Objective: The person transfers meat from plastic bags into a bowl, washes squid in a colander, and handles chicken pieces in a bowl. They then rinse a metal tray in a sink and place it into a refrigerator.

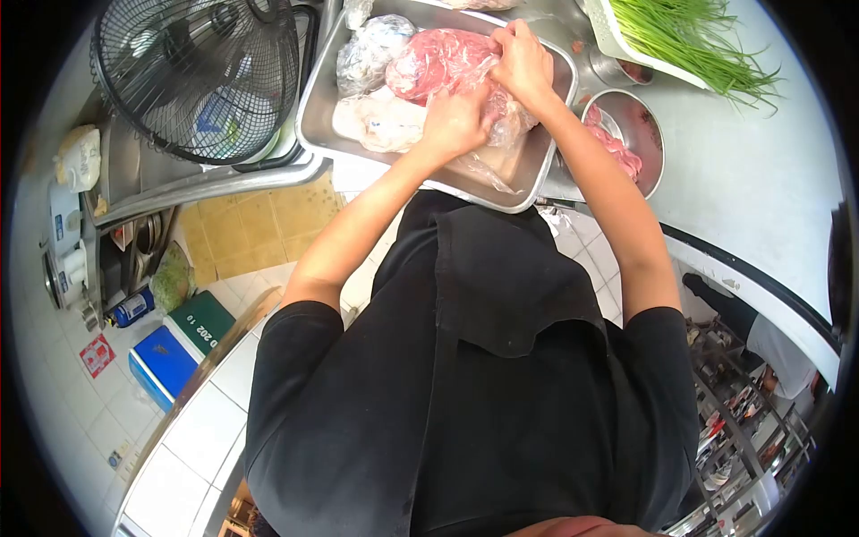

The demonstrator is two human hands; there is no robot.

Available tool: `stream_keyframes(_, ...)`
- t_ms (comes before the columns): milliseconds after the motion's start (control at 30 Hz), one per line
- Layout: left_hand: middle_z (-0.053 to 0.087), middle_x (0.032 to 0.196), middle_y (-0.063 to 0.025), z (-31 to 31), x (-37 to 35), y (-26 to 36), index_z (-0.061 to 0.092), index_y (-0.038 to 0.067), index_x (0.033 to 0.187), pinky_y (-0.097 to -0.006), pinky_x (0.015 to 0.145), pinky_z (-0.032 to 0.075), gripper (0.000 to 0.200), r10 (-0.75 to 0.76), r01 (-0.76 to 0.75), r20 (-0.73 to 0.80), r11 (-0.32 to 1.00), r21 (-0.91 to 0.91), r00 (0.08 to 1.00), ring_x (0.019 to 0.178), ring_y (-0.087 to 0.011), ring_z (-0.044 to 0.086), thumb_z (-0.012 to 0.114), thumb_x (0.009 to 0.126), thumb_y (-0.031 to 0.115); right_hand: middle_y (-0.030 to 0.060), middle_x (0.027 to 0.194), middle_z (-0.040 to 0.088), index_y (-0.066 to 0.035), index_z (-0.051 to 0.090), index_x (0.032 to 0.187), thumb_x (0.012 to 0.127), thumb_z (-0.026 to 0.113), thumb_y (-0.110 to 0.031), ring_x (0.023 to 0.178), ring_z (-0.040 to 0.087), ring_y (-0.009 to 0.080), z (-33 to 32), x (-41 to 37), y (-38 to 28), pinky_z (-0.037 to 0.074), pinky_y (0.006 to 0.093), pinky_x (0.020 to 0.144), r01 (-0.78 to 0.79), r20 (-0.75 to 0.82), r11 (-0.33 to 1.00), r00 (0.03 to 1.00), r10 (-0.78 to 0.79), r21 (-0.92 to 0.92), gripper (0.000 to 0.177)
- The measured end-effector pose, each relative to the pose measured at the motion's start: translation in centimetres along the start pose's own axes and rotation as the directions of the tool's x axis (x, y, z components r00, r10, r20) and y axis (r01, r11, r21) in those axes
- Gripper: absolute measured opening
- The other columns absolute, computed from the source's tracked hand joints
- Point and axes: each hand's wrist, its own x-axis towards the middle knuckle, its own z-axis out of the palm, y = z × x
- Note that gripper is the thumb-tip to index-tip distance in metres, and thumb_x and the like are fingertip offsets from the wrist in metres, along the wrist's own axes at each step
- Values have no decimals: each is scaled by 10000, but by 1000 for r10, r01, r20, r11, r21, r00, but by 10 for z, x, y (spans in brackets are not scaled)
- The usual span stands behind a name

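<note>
Far left, the wire-caged fan [197,80] stands close beside the metal tray [313,121] and blocks sideways passage there. Within the tray, the silvery bag [376,55], red meat in film [434,63] and pale bag [385,121] restrict access; the left hand [458,121] and right hand [526,64] occupy its right half. On the right, the metal bowl [651,134] sits just beyond the tray, the right forearm crossing between. The white basket [611,31] obstructs the far side. Open room: desk [743,161] right of the bowl; also above the tray's near rim, between the forearms.
</note>
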Motion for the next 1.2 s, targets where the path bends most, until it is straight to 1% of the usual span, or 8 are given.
stream_keyframes(133,612,672,-187,10,-24,4,638,28,748,-453,711,414,240,7,-5,96,1000,-21,995,691,-346,600,600,769,264,88,935,501,-103,580,812,627,619,-60,904,552,296,10,6,18,464,414,720,60,-41,990,997,-66,-130,193)
stream_keyframes(467,606,722,-147,-44,-51,-2,627,51,812,-432,751,378,191,-93,98,207,995,-12,974,730,-334,564,538,842,218,84,917,499,-123,589,845,654,652,-121,873,566,295,15,11,11,458,420,706,30,9,989,1000,-29,-143,202)
stream_keyframes(600,607,751,-124,-56,-58,-5,605,48,779,-397,712,373,150,-21,21,32,1000,-13,999,728,-308,564,555,820,184,89,915,531,-118,606,834,670,653,-151,871,567,303,23,3,29,459,414,716,44,-97,998,994,-49,-50,174)
stream_keyframes(833,551,666,-91,-78,-10,15,552,33,673,-383,654,413,97,243,-265,-431,964,10,869,630,-278,523,637,681,-12,82,1032,650,6,636,892,823,601,-79,943,600,148,-38,-23,13,452,251,821,21,-249,827,958,145,562,116)
stream_keyframes(1000,533,706,-69,-83,45,35,531,27,944,-363,683,412,340,-50,-230,-716,929,-289,696,637,-215,522,623,632,-70,91,911,617,17,602,831,823,548,-35,805,580,166,-101,-15,-6,472,272,711,273,-470,782,882,28,560,76)
stream_keyframes(1100,536,784,-57,-103,65,43,444,5,1113,-299,624,457,488,18,34,-759,998,52,651,636,-164,547,620,660,-40,110,853,617,0,596,762,799,547,-21,792,591,224,-140,-25,-14,466,298,716,217,-467,722,869,164,657,65)
stream_keyframes(1167,551,760,-70,-99,74,46,516,-21,1012,-305,616,462,383,-62,65,-677,998,-20,734,670,-189,577,615,643,-50,105,910,619,-4,597,809,806,563,-29,822,601,199,-144,-33,0,476,277,705,203,-621,910,781,72,361,42)
stream_keyframes(1200,566,762,-85,-98,77,47,548,-18,947,-311,617,462,317,-70,17,-563,995,-98,823,674,-195,578,612,637,-42,92,1005,581,42,598,839,788,528,70,863,584,153,-135,-34,17,494,252,720,390,-677,759,731,89,521,91)
